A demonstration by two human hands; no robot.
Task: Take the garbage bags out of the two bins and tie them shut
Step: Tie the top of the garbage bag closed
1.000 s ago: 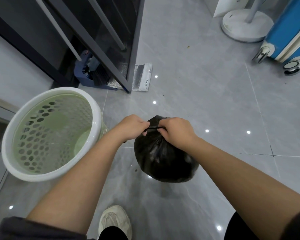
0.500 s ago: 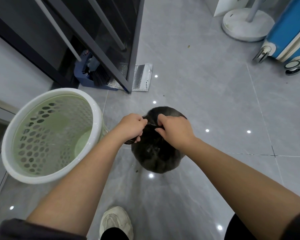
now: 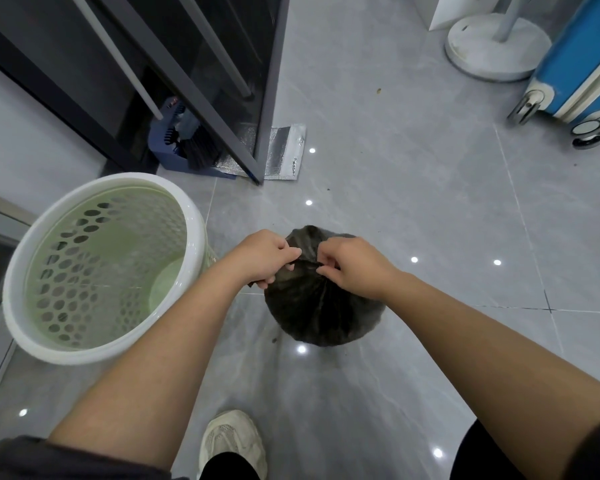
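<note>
A glossy grey tiled floor holds a white-rimmed green bin. Just right of the bin is the black garbage bag. The left hand and right hand both pinch its gathered neck with curled fingers.

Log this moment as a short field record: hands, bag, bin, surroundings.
left hand: pinches the gathered neck of the garbage bag
right hand: pinches the same neck, close beside the left
garbage bag: black, bulging, out of the bin, blurred; knot not discernible
bin: upright, white rim, green perforated wall, no liner inside
floor: grey tiles; pale shoe, blue suitcase
</note>
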